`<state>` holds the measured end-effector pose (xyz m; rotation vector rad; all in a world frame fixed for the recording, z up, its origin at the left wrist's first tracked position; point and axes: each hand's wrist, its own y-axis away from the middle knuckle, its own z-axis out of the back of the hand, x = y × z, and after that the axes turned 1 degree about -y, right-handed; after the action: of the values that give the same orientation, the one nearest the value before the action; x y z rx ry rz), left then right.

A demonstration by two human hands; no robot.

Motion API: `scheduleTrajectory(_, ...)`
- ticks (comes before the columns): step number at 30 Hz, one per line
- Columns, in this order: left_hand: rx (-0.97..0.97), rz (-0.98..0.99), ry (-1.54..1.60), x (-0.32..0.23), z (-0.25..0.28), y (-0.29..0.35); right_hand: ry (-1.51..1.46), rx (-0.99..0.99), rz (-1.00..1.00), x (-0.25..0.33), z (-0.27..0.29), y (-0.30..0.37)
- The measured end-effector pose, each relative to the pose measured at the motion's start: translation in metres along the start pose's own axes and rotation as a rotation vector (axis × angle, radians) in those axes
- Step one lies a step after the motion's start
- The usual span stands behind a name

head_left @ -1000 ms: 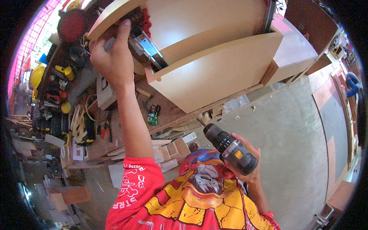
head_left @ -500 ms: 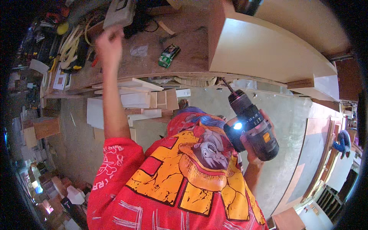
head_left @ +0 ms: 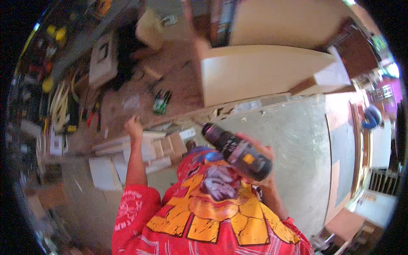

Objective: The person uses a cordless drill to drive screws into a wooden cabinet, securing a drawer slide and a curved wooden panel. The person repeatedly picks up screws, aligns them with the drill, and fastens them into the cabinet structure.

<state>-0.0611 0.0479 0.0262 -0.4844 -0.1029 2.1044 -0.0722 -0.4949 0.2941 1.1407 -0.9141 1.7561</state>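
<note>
Near the front edge of the brown workbench [head_left: 182, 85], the left hand [head_left: 134, 127] has its fingers curled in, and I cannot tell whether they pinch something small; to its right, a green package [head_left: 162, 102] lies on the bench. Further right, the black drill [head_left: 239, 154] is before the red shirt [head_left: 136, 231], pointing toward the bench, and the right hand [head_left: 264, 149] is wrapped around it.
</note>
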Motion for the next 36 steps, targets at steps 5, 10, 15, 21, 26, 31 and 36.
scheduleTrajectory(5, -0.144, 0.193, 0.55, -0.092, 0.087, -0.01, -0.011, -0.044, 0.043, 0.025, 0.005, -0.009)
scheduleTrajectory(10, 0.257, 0.182, 1.752, -0.318, 0.259, 0.045, 0.051, -0.197, 0.166, 0.033, 0.006, -0.003)
scheduleTrajectory(15, 0.806, 0.113, 2.031, -0.357, 0.285, 0.051, 0.129, -0.238, 0.148, 0.037, 0.01, 0.021)
scheduleTrajectory(21, 0.956, 0.128, 2.009, -0.374, 0.279, 0.049, 0.124, -0.346, 0.166, 0.034, 0.025, 0.03)
scheduleTrajectory(26, 0.907, 0.011, 1.859, -0.384, 0.289, 0.042, 0.037, -0.37, 0.203, 0.034, 0.035, 0.025)
scheduleTrajectory(31, 0.918, -0.012, 1.989, -0.395, 0.299, 0.027, 0.123, -0.52, 0.341, 0.057, 0.031, 0.002)
scheduleTrajectory(36, 0.98, 0.026, 2.009, -0.399, 0.302, 0.004, 0.223, -0.54, 0.396, 0.079, 0.029, -0.017)
